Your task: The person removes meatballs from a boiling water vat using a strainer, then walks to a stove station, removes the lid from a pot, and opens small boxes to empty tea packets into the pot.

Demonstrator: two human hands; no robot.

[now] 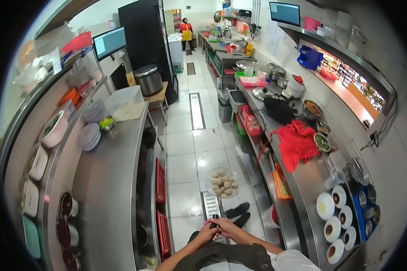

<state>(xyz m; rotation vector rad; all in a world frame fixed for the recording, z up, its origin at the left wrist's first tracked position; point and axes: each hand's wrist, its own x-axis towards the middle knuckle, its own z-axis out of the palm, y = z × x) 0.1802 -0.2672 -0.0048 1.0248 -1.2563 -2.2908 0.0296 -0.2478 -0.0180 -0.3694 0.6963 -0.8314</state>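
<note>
A round strainer (209,182) full of pale brown balls (224,184) hangs over the tiled floor, in front of the body. Its handle runs back to a dark grip, which both hands hold at the lower middle. My left hand (209,231) is wrapped round the grip from the left. Against it from the right, my right hand (224,226) is closed at the top of the same grip. The hands touch each other. Below the strainer are a floor drain and two dark shoes.
Steel counters flank the aisle: the left (108,180) bears bowls (91,135) and a clear box; the right has white sauce plates (333,228), a red cloth (297,143) and a dark bag. Red crates stand under the left counter. A person (186,32) stands far down the aisle.
</note>
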